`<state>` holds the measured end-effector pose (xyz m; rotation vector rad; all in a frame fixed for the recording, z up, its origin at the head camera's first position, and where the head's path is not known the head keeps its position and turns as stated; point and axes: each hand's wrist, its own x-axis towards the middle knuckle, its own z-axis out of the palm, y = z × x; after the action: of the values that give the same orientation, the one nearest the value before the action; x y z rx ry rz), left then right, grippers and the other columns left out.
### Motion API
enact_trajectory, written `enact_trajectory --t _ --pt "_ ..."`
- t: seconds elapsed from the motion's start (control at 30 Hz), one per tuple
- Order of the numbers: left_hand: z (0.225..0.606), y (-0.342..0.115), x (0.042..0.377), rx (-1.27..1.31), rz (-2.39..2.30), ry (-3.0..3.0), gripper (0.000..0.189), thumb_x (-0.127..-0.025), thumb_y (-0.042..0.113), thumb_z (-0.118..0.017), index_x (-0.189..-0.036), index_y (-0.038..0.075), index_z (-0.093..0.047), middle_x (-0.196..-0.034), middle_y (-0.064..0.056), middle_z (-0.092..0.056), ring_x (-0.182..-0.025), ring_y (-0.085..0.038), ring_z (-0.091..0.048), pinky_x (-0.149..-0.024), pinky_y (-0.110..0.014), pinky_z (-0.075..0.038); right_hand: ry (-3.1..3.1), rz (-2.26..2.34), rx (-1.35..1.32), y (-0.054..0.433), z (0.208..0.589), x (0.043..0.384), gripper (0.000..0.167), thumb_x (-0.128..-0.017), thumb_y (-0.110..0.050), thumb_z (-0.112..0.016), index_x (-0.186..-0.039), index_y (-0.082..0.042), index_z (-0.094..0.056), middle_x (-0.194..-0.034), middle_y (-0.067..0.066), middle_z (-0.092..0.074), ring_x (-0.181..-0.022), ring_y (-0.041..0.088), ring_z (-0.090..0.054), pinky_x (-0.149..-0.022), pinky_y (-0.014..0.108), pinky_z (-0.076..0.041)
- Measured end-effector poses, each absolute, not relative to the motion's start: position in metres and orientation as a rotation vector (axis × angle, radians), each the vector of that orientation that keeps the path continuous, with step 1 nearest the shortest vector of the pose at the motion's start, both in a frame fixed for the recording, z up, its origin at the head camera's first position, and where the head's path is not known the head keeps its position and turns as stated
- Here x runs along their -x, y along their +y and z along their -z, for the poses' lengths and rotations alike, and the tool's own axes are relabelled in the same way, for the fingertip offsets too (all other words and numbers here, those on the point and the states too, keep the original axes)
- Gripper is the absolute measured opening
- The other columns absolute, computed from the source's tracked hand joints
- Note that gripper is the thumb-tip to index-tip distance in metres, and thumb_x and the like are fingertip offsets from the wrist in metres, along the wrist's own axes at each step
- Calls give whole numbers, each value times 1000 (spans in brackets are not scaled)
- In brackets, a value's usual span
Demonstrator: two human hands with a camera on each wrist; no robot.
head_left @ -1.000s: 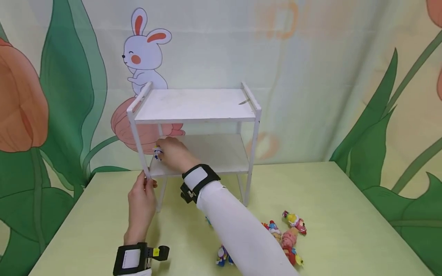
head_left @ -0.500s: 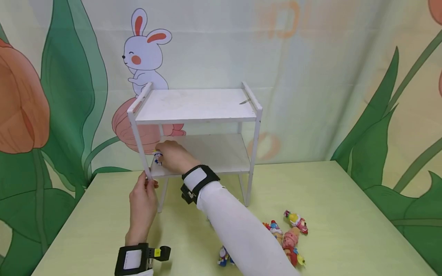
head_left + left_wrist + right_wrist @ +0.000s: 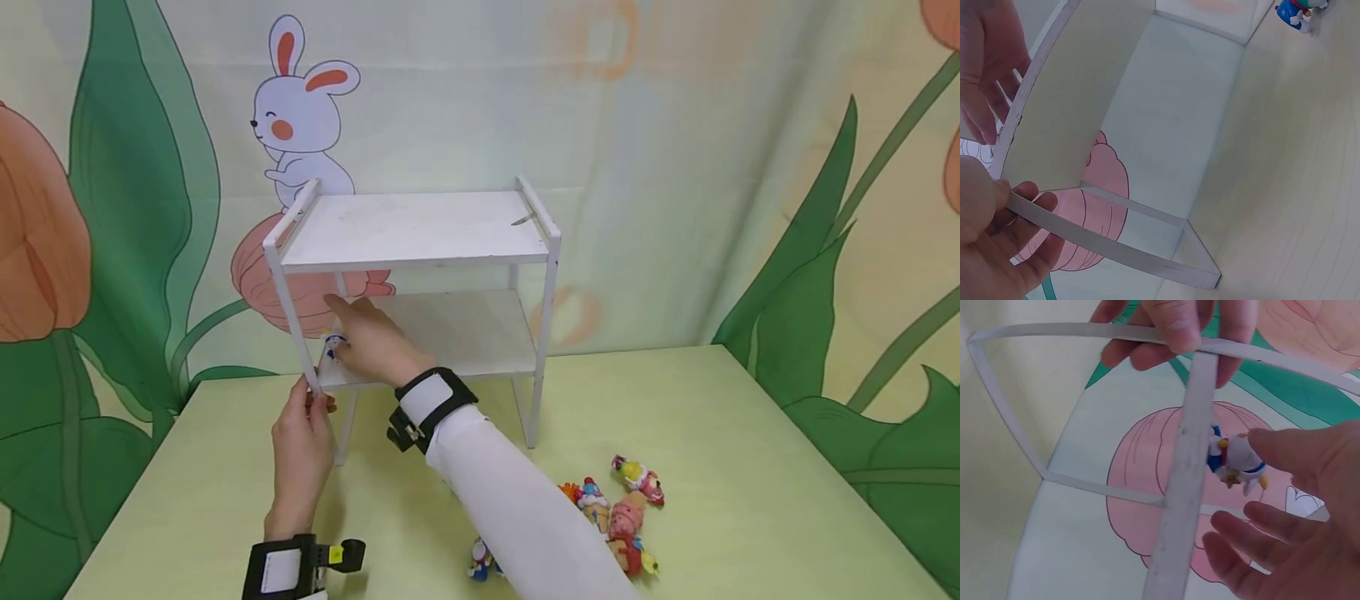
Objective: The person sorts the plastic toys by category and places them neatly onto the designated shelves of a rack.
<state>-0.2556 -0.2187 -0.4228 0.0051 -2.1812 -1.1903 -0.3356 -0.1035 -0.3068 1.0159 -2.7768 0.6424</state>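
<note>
A small white and blue toy figurine (image 3: 333,343) stands at the left end of the lower board of a white two-tier shelf (image 3: 420,225). Beside it is my right hand (image 3: 378,343), thumb raised and fingers spread apart. In the right wrist view the thumb's tip overlaps the figurine's head (image 3: 1242,453); whether they touch I cannot tell. My left hand (image 3: 302,454) grips the shelf's front left leg (image 3: 1116,251) near the lower board, its thumb and fingers around the bar. The right forearm covers part of the table in the head view.
Several colourful figurines (image 3: 626,517) lie on the pale green table (image 3: 750,467) at the front right. A blue one (image 3: 480,560) is partly behind my right sleeve. A printed curtain (image 3: 660,208) hangs behind the shelf.
My right hand's thumb has lifted and its fingers have spread away from the figurine, which stays on the lower board. The left hand keeps its grip on the leg. The head view has shifted slightly.
</note>
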Motion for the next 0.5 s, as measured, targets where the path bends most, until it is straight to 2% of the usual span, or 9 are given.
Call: enact_trajectory --t 0.17,0.37,0.5 --pt "423 -217 256 -10 1179 -2195 35 -103 5 -46 -138 2 -48 -100 -22 -63 -90 -35 -63 -83 -55 -51 -2770 -575 -987 -95 310 333 63 -95 -25 -64 -151 -18 -37 -134 10 -49 -110 18 -53 -87 31 -48" --pt "422 -217 254 -17 1197 -2200 35 -103 4 -45 -138 1 -47 -105 -23 -63 -91 -35 -62 -86 -57 -49 -2734 -530 -1010 -84 316 329 64 -94 -29 -66 -150 -16 -39 -138 10 -48 -117 21 -52 -92 37 -48" --pt "422 -217 254 -3 1204 -2190 35 -103 3 -45 -138 1 -47 -103 -23 -63 -91 -36 -62 -85 -58 -49 -2691 -549 -1019 -74 316 323 63 -94 -31 -66 -149 -15 -40 -140 13 -47 -124 27 -49 -95 45 -46"
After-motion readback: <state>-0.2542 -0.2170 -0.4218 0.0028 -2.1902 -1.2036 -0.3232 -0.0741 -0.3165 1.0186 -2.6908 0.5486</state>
